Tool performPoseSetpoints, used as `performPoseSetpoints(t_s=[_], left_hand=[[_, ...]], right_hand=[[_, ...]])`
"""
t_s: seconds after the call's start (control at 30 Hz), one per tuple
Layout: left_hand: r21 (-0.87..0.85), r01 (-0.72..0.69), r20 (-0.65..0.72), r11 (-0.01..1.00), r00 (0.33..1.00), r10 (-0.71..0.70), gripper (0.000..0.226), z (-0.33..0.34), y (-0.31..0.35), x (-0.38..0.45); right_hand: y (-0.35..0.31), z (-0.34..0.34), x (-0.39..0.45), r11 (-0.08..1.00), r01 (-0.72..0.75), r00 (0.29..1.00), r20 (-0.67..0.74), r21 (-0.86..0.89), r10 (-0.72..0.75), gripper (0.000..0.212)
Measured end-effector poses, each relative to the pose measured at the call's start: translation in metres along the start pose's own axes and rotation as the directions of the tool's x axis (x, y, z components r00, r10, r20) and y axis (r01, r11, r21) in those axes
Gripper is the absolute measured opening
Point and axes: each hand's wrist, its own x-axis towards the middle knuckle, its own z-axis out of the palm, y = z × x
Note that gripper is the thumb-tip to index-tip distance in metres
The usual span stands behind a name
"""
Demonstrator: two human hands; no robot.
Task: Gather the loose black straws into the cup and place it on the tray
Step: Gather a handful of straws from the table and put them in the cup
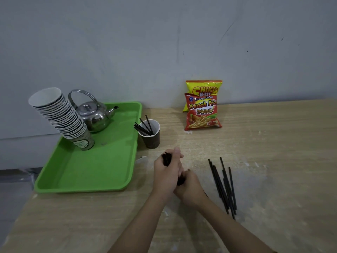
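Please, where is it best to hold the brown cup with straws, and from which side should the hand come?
Probably grip the brown cup around its lower wall, coming from its right, table side. The straws lean out leftward over the rim toward the green tray, so a grasp from above or from the left would likely knock them.

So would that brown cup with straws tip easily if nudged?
Probably. The cup looks like light paper, narrower at its base, and its straws all lean left past the rim, so a nudge could tip it toward the tray.

The wooden table (pixel 255 143) is carrying a green tray (pixel 87 172); a cup (pixel 151 134), loose straws (pixel 223 185) and two snack bags (pixel 202 112) are lying beside it.
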Motion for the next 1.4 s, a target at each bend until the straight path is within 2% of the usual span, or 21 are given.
performPoseSetpoints(t_s=[0.07,0.13,0.2,0.23,0.3,0.37,0.43,0.53,0.57,0.63,0.7,0.73,0.8,0.83,0.9,0.97,1.07,1.27,1.4], left_hand=[[-0.082,0.034,-0.073,0.996,0.997,-0.04,0.033,-0.004,0.002,0.003],[-0.13,0.026,-0.126,0.991,0.991,-0.043,0.034,-0.009,0.006,0.006],[-0.136,-0.008,-0.157,0.991,0.987,-0.014,0.034,-0.014,0.011,0.01],[-0.129,-0.02,-0.16,0.991,0.987,-0.001,0.034,-0.015,0.014,0.011],[-0.104,-0.035,-0.157,0.994,0.987,0.019,0.033,-0.016,0.017,0.012],[-0.087,-0.04,-0.158,0.995,0.987,0.026,0.032,-0.015,0.016,0.011],[-0.107,-0.028,-0.157,0.994,0.987,0.011,0.031,-0.013,0.012,0.009],[-0.113,-0.021,-0.157,0.993,0.988,0.003,0.033,-0.012,0.007,0.009],[-0.108,-0.022,-0.16,0.994,0.987,0.004,0.035,-0.013,0.007,0.011],[-0.097,-0.036,-0.165,0.995,0.986,0.02,0.037,-0.018,0.009,0.018],[-0.077,-0.077,-0.168,0.994,0.984,0.063,0.038,-0.024,0.017,0.029],[-0.065,-0.104,-0.165,0.992,0.982,0.092,0.038,-0.027,0.022,0.035],[-0.062,-0.167,-0.166,0.984,0.974,0.155,0.041,-0.032,0.036,0.052],[-0.062,-0.199,-0.169,0.978,0.968,0.186,0.043,-0.034,0.044,0.062],[-0.07,-0.241,-0.178,0.968,0.958,0.226,0.045,-0.038,0.059,0.083],[-0.074,-0.262,-0.186,0.962,0.951,0.245,0.042,-0.04,0.071,0.103],[0.029,-0.27,-0.166,0.963,0.948,0.271,0.038,-0.04,0.076,0.128],[0.262,-0.219,-0.026,0.94,0.972,0.233,0.032,-0.041,0.05,0.146],[0.343,-0.257,0.091,0.903,0.966,0.24,0.01,-0.048,0.043,0.147]], right_hand=[[-0.005,0.003,-0.002,0.999,0.023,0.999,0.046,0.025,-0.024,0.017],[-0.001,0.002,-0.001,0.993,-0.068,0.995,0.077,0.099,0.06,0.034],[0.005,0.002,-0.001,0.943,-0.19,0.977,0.145,0.273,0.155,0.045],[0.008,0.002,-0.001,0.869,-0.258,0.962,0.192,0.423,0.192,0.049],[0.006,0.004,-0.001,0.635,-0.36,0.932,0.289,0.683,0.217,0.06],[0.0,0.006,-0.001,0.49,-0.368,0.929,0.332,0.79,0.162,0.064],[-0.01,0.007,-0.001,0.464,-0.364,0.93,0.345,0.807,0.13,0.065],[-0.017,0.01,0.004,0.5,-0.353,0.934,0.324,0.791,0.148,0.065],[-0.016,0.011,0.006,0.543,-0.345,0.938,0.299,0.766,0.173,0.063],[-0.008,0.012,0.01,0.751,-0.28,0.96,0.157,0.598,0.233,0.058],[0.0,0.011,0.012,0.971,-0.114,0.991,-0.05,0.212,0.128,0.05],[0.004,0.01,0.013,1.0,-0.016,0.995,-0.096,0.009,0.016,0.046],[0.013,0.01,0.015,0.932,0.151,0.983,-0.048,-0.328,-0.176,0.034],[0.015,0.011,0.014,0.869,0.21,0.973,0.012,-0.449,-0.229,0.028],[0.023,0.016,0.014,0.756,0.282,0.954,0.086,-0.591,-0.288,0.033],[0.03,0.022,0.015,0.707,0.304,0.937,0.066,-0.638,-0.343,0.03],[0.034,0.026,0.019,0.675,0.325,0.92,0.056,-0.662,-0.389,0.017],[0.032,0.022,0.022,0.64,0.343,0.905,0.059,-0.688,-0.422,0.017],[0.033,0.022,0.023,0.628,0.343,0.909,0.079,-0.699,-0.408,0.02]])
